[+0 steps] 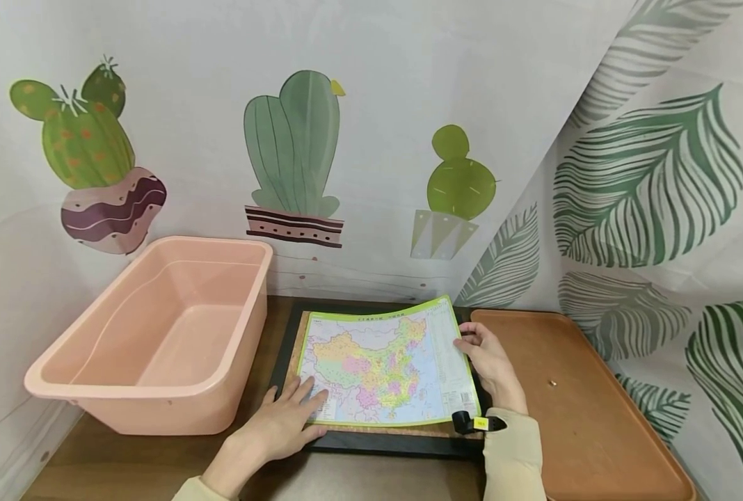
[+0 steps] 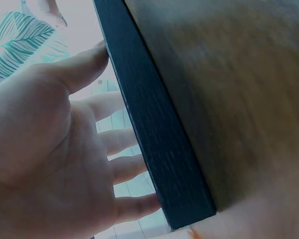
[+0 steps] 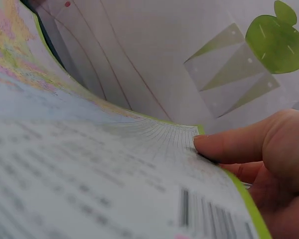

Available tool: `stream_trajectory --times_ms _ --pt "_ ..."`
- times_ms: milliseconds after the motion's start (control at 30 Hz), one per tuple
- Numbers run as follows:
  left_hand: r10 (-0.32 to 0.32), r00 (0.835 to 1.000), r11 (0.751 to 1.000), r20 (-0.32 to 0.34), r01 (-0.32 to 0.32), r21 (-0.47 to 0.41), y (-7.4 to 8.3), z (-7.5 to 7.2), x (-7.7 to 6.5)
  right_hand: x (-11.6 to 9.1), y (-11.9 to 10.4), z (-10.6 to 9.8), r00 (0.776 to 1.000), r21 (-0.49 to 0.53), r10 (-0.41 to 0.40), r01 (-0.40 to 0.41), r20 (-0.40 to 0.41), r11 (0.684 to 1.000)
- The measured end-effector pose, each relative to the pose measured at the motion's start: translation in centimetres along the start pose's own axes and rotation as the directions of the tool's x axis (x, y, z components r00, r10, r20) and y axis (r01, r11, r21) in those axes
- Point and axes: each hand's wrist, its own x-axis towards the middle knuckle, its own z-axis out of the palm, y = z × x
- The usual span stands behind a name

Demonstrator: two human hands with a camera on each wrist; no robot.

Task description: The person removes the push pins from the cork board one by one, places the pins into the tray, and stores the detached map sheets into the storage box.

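Observation:
A map sheet (image 1: 365, 369) with a green border lies over a black-framed cork board (image 1: 403, 441), its right side lifted and bowed. My right hand (image 1: 489, 358) pinches the sheet's right edge; in the right wrist view the thumb (image 3: 234, 145) is on the printed face and other fingers are behind the edge. Over the lower left corner of the map, my left hand (image 1: 284, 421) rests with spread fingers. From the left wrist view, the fingers reach past the black frame (image 2: 154, 119). A black wrist camera (image 1: 465, 422) sits at the right cuff.
To the left stands a deep pink plastic basin (image 1: 221, 390). A brown tray (image 1: 572, 417) lies on the right, with a tiny shiny bit (image 1: 553, 383) on it. Behind the wooden table (image 1: 346, 476) hangs a printed curtain (image 1: 384, 139) with cacti and leaves.

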Motion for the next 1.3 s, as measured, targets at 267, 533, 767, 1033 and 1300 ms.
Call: stream_trajectory --times_ms 267,533,767,1033,1300 --pt "0.003 1.000 1.000 -0.001 -0.003 0.008 -0.2 0.1 0.0 -0.5 -1.0 0.0 1.000 0.059 -0.021 0.020 0.012 0.998" --pt "0.023 1.000 0.999 -0.020 -0.023 0.035 -0.2 -0.1 0.0 -0.8 -1.8 0.0 0.999 0.083 -0.030 0.029 0.017 0.996" --pt "0.036 0.998 0.999 -0.047 -0.034 0.030 -0.1 -0.3 -0.3 -0.9 -2.1 0.1 0.999 0.101 -0.054 0.053 0.001 0.993" --pt "0.025 0.999 1.000 -0.048 -0.024 0.016 0.1 -0.6 -0.4 -0.7 -1.8 0.1 0.998 0.133 -0.050 0.054 -0.034 0.990" --pt "0.057 0.994 0.998 -0.090 -0.054 0.037 0.4 -1.5 -0.8 -0.6 -1.7 -0.2 0.997 0.162 -0.043 0.053 -0.066 0.985"
